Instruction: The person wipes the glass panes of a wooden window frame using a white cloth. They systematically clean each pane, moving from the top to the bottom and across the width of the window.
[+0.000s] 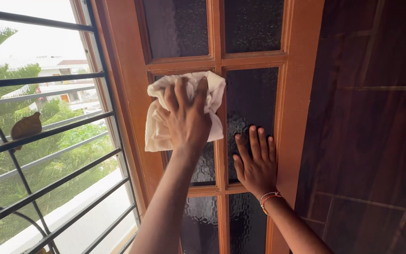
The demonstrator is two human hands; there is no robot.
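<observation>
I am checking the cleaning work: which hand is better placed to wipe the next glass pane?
The left hand: it already presses the white cloth on the window shutter. The right hand lies flat and bare on a glass pane.

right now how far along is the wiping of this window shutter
Done: cannot tell; no pane looks visibly cleaner than the others. In hand: the left hand presses a white cloth on the middle-left textured glass pane and its wooden frame, while the right hand lies flat on the middle-right pane. Left, likely: the upper panes and lower panes, untouched by the cloth now.
</observation>
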